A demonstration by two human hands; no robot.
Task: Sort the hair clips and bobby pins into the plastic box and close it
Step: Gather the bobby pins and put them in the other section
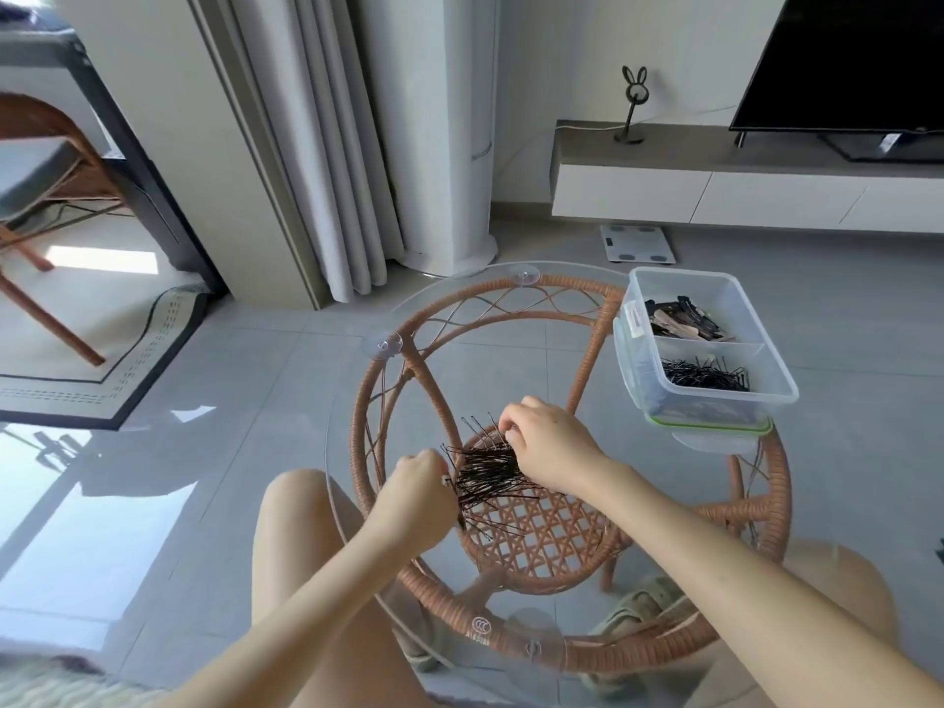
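Note:
A heap of black bobby pins (488,472) lies on the round glass tabletop (357,401), between my two hands. My left hand (421,490) is closed at the heap's left edge, pinching pins. My right hand (549,447) rests on the heap's right side, fingers curled down onto the pins. At the table's far right stands a clear plastic box (766,370) with two compartments: the far one holds dark and tan hair clips (682,319), the near one bobby pins (707,375). The box sits on its green-edged lid (715,429).
The glass top rests on a rattan frame (536,549) with a woven lower shelf. My knees are under the near edge. Beyond are a white TV cabinet (715,196), a bathroom scale (638,243) on the floor, curtains and a chair (46,196) at left.

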